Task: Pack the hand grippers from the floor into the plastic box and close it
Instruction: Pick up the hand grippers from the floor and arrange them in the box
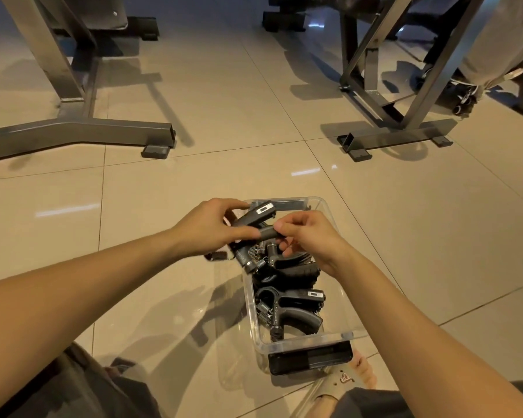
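One hand gripper (255, 217) is up in the air, held by both hands over the far end of the plastic box (330, 217) - the 12 o'clock end. It is dark grey with a small white patch on one handle. The left hand (212, 229) has its fingers curled round the handles. The right hand (310, 236) pinches the tip of the lower handle with thumb and fingers.

The box is clear and sits on the shiny tiled floor (405, 236), open on top. More grippers (280, 268) lie in a heap inside, with springs showing. One big gripper (293, 309) lies near the 6 o'clock end. A black clip (310, 357) sits on the outside of that end.

Just past the clip, at 5 o'clock from the box, is a foot (361, 371) in a sandal.

Far off at 11 o'clock stands a grey metal frame (82, 129). Another frame (399, 129) stands at 1 o'clock - both well apart from the box.
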A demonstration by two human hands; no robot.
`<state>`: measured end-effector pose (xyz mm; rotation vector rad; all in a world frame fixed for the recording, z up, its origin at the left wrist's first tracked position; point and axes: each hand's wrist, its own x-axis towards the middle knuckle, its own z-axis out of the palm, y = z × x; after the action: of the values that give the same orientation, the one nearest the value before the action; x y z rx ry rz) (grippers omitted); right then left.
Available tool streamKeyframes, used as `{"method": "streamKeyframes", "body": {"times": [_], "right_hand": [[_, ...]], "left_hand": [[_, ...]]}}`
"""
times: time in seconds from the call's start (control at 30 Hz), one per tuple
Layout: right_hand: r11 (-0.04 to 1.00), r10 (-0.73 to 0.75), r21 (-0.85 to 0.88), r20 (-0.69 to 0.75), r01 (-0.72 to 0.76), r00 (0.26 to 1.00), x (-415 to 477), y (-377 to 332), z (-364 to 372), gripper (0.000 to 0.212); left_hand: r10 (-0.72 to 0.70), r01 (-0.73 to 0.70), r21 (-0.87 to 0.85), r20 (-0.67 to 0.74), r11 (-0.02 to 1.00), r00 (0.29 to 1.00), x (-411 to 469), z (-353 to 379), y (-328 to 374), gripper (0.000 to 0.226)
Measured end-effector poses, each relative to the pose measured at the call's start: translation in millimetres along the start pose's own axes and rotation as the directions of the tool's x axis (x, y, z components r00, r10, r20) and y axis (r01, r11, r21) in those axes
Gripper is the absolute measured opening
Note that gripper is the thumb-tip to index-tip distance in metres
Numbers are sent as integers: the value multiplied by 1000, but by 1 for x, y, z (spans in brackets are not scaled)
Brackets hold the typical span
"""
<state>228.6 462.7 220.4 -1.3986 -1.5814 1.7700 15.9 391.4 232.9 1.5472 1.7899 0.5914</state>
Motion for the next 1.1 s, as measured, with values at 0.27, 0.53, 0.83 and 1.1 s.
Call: {"method": "streamKeyframes", "body": {"times": [0.27,0.53,0.83,1.1], "right_hand": [[999,-32,-30,-161,28,986,8,7,-27,19],[491,-394,-816,103,304,913,22,-7,-39,70],[369,-352,-907,65,202,934,55,6,-44,66],[334,-191,-941,-16,49,982,94,45,-21,67]], "left_hand": [[-226,224,-510,58,831,972,15,-10,-8,15],[-230,236,-520,78,821,970,43,5,0,16],[-165,153,-135,-79,979,983,67,16,-14,37],[-107,13,417,204,909,973,57,41,-51,132]]}}
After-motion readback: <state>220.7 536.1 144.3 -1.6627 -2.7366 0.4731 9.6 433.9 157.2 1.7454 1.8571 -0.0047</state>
